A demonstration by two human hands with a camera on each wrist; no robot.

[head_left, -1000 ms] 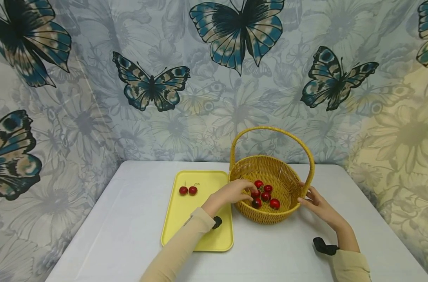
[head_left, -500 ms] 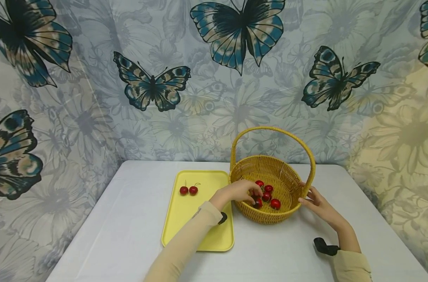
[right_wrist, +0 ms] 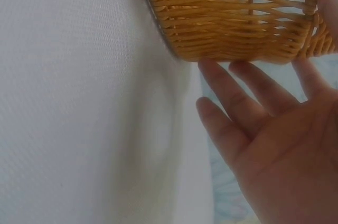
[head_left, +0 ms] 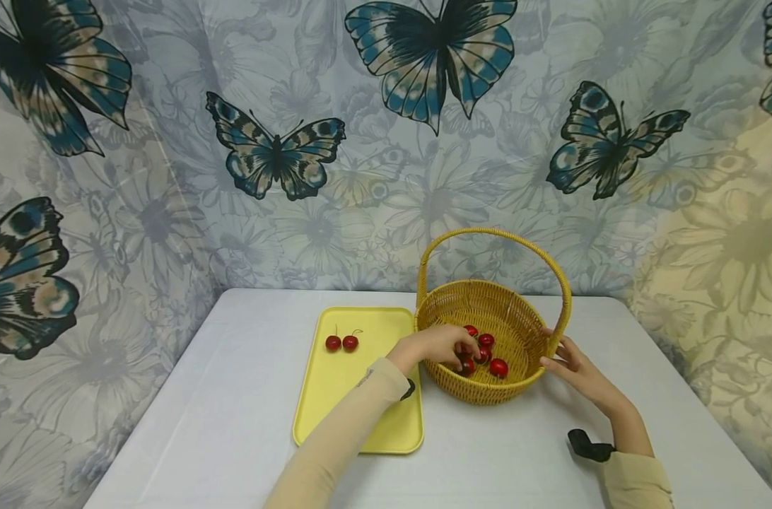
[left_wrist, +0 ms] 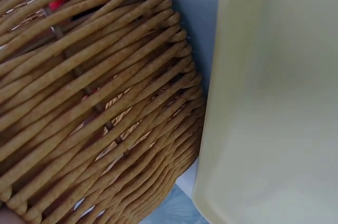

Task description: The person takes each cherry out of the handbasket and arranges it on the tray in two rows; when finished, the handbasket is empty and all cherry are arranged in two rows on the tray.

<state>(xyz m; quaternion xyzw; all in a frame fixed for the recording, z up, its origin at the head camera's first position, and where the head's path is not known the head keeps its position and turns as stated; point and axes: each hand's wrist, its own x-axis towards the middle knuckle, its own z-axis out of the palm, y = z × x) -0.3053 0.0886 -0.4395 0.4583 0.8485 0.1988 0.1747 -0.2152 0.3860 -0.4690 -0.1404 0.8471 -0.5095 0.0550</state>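
Observation:
My left hand (head_left: pixel 442 346) reaches over the near left rim of a woven yellow basket (head_left: pixel 478 392). Its bent fingers pinch a red cherry (head_left: pixel 467 348), partly hidden beneath them. Several other cherries (head_left: pixel 498 367) lie beside it on the basket floor. In the left wrist view the basket's wicker wall (left_wrist: pixel 105 92) hides most of that hand. My right hand (head_left: pixel 573 371) holds the basket's right side at the foot of its handle (head_left: pixel 562 304). In the right wrist view its fingertips (right_wrist: pixel 211 68) touch the outside of the wicker, with the thumb side at the frame's edge.
A yellow tray (head_left: pixel 335 417) sits left of the basket, under my left forearm, with two stemmed cherries (head_left: pixel 341 343) near its far left corner. Both stand on a white table (head_left: pixel 220 396). A butterfly-patterned cloth (head_left: pixel 386 247) rises behind the table's back edge.
My left hand has moved slightly right and deeper among the cherries, its fingers closing over one. My right hand and the basket have stayed in place.

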